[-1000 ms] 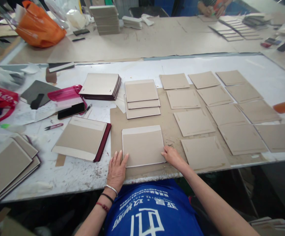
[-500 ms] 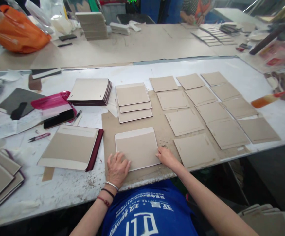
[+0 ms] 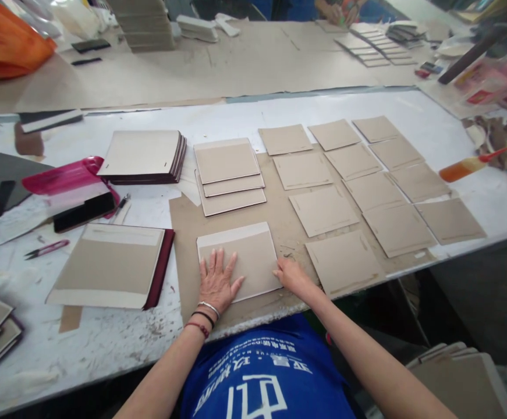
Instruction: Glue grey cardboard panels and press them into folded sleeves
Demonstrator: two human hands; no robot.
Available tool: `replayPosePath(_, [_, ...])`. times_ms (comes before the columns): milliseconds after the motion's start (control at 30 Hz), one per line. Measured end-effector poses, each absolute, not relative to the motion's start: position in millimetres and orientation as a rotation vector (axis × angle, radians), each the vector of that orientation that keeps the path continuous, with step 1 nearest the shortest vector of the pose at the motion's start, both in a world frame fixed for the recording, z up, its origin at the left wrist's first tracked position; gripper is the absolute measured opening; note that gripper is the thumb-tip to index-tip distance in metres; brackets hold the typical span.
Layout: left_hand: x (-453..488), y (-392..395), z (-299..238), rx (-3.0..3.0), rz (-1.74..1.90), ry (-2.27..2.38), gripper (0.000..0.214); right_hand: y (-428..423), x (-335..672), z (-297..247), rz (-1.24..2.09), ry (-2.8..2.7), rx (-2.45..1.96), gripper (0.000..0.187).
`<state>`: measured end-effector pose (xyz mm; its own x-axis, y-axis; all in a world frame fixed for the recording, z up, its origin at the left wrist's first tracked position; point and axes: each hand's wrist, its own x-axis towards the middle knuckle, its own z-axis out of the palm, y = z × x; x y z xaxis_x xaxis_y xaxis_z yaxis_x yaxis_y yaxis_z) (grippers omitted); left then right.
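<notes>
A tan board with a white border [image 3: 253, 256] lies on a brown cardboard sheet [image 3: 183, 233] near the table's front edge. My left hand [image 3: 217, 282] rests flat on the board's lower left part, fingers spread. My right hand [image 3: 292, 275] touches the board's right edge near its lower corner, fingers curled against it. Nothing is lifted off the table.
Several tan cardboard squares [image 3: 323, 209] lie in rows to the right. A stack of similar boards [image 3: 229, 174] sits behind, and a maroon-edged stack [image 3: 142, 156] further left. An open cover [image 3: 109, 265], scissors [image 3: 46, 249], a phone [image 3: 84, 212] and an orange-handled brush [image 3: 471, 166] lie around. Another person's hands [image 3: 336, 10] work at the far table.
My left hand has slid from the board's left edge onto its surface and spread flat. My right hand stays at the right edge. The view has shifted right and down.
</notes>
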<state>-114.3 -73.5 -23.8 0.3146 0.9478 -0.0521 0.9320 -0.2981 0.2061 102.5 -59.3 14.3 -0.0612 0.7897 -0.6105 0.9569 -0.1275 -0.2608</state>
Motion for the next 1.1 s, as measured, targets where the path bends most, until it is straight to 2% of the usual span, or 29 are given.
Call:
replayPosePath(267, [-111,-72,-24,2.405,0.058,1.75,0.06,-59,99,24,-0.908,1.862,1.952,0.018])
replayPosePath(500, [-114,-72,-30,2.443,0.164,1.747,0.061,-50,84,47,-0.484,1.946,2.01,0.02])
replayPosePath(600, [-115,-72,-32,2.472,0.187,1.74,0.06,-40,73,32,-0.242,2.328,2.053,0.035])
replayPosePath(667, [-116,-72,-32,2.488,0.189,1.735,0.061,-35,65,11,-0.141,2.614,1.926,0.052])
replayPosePath(733, [-116,-71,-33,2.488,0.195,1.737,0.063,-33,60,-11,-0.099,2.768,1.792,0.06])
replayPosePath(867, [-117,-69,-33,2.48,0.207,1.741,0.065,-34,58,-35,-0.095,2.785,1.75,0.064])
replayPosePath(1100, [-117,-72,-38,2.455,0.317,1.716,0.06,-35,62,-36,-0.034,2.838,1.771,0.063])
